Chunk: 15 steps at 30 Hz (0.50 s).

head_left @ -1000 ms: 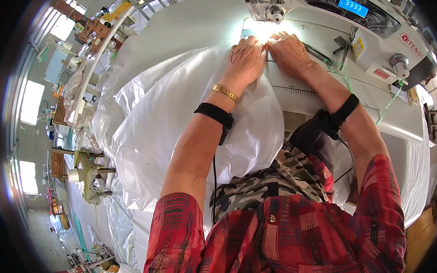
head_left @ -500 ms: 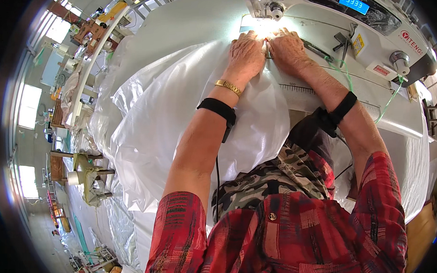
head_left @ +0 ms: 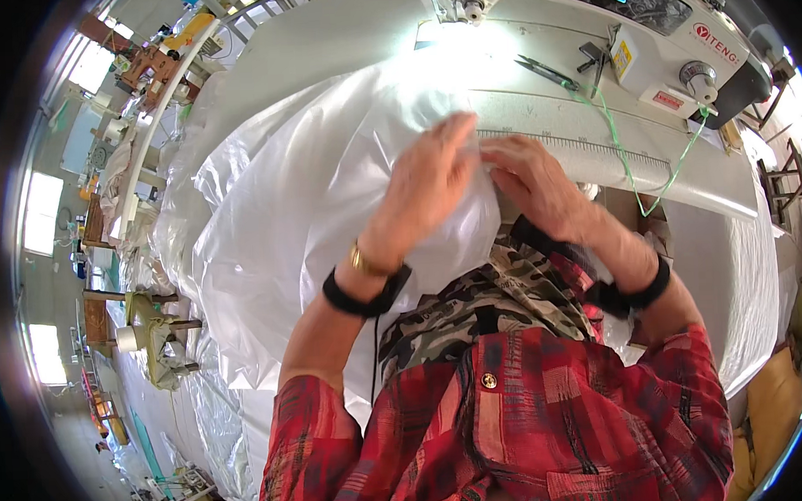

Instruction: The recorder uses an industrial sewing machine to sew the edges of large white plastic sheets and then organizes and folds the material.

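Note:
A big sheet of white fabric (head_left: 294,219) lies bunched over the sewing table in front of me. My left hand (head_left: 430,183) presses down on the cloth near its right edge, fingers closed over a fold. My right hand (head_left: 535,179) pinches the same edge just beside it, close to my chest. Both wrists carry black bands, and the left also has a gold bracelet. A white sewing machine (head_left: 587,23) stands at the far side, with its needle area brightly lit.
Small scissors (head_left: 545,69) lie on the machine bed, and a green thread (head_left: 632,167) trails across a ruler strip at the table edge. More white fabric hangs off the table at right (head_left: 755,273). Other workstations run along the left (head_left: 147,321).
Both hands have pulled back from the needle area toward my body, drawing the fabric edge with them. The cloth is now bunched up higher under my hands.

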### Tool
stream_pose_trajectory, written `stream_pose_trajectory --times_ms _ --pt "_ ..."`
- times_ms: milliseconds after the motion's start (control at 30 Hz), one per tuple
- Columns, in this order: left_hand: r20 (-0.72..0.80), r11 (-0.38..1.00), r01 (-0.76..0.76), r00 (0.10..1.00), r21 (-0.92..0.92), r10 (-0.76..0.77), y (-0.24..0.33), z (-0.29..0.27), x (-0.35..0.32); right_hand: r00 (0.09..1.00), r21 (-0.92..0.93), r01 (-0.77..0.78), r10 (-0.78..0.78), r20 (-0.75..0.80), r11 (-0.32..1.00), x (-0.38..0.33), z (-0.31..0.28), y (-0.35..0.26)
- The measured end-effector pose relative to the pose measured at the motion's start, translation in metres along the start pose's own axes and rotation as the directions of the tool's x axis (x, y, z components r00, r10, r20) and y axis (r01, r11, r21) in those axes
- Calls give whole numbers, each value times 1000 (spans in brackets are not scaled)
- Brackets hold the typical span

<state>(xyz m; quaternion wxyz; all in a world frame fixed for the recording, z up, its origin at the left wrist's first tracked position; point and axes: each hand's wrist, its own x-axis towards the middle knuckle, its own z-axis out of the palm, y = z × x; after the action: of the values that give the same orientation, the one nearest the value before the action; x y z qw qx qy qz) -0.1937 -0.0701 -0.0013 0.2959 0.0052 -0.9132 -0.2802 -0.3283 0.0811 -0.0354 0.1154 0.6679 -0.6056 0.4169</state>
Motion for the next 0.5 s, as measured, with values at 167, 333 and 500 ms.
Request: stream_pose_trajectory --times_ms 167,333,500 --pt "109 982 186 976 24 -188 46 -6 -81 619 590 -760 580 529 272 -58 23 -41" --pt "117 923 306 933 235 -339 36 11 -141 594 536 -791 582 555 296 -93 64 -39" --pt "-62 826 339 935 451 -350 6 13 -178 369 362 -915 737 567 180 -84 61 -42"
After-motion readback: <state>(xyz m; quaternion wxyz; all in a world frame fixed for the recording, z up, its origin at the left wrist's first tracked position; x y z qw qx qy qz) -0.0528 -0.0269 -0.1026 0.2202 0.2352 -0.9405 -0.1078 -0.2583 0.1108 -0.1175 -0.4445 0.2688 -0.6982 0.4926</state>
